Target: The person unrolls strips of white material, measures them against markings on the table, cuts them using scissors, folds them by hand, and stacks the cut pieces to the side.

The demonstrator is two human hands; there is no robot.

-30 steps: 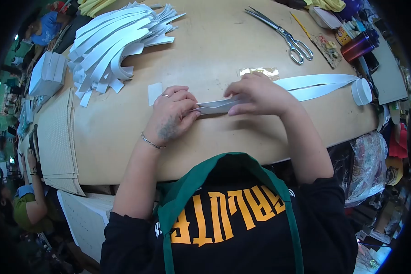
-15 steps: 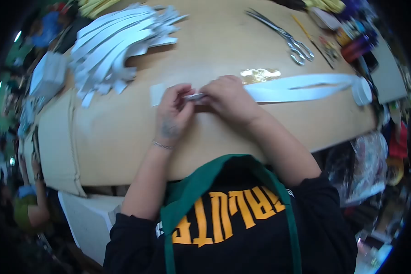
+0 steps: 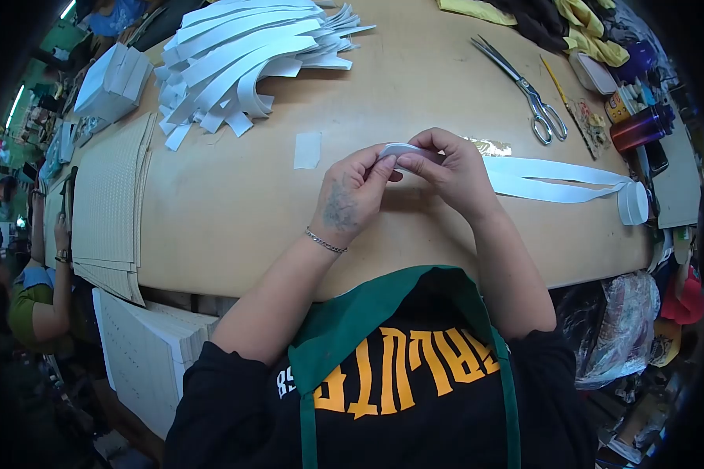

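Between the fingertips of both hands is a curved part of a white strip (image 3: 399,148). My left hand (image 3: 352,187) pinches its left side, with the thumb on top. My right hand (image 3: 451,168) grips the right side between thumb and fingers. From beyond my right hand, long white bands (image 3: 555,180) run along the table to a small white roll (image 3: 633,203) at the right. Whether these bands join the held strip is hidden by my right hand. A small white rectangle (image 3: 307,150) lies left of my hands, and a shiny gold piece (image 3: 493,147) lies behind my right hand.
A heap of white strips (image 3: 250,59) covers the back left of the table (image 3: 235,227). Scissors (image 3: 524,86), a thin yellow stick (image 3: 559,86) and a dark tumbler (image 3: 641,130) are at the back right. Stacked sheets (image 3: 109,195) lie left. A co-worker's arm (image 3: 55,289) shows far left.
The view has shifted, so the table things appear farther right and the roll lower. My right hand has come close to my left, and the strip between them now curves instead of stretching flat.
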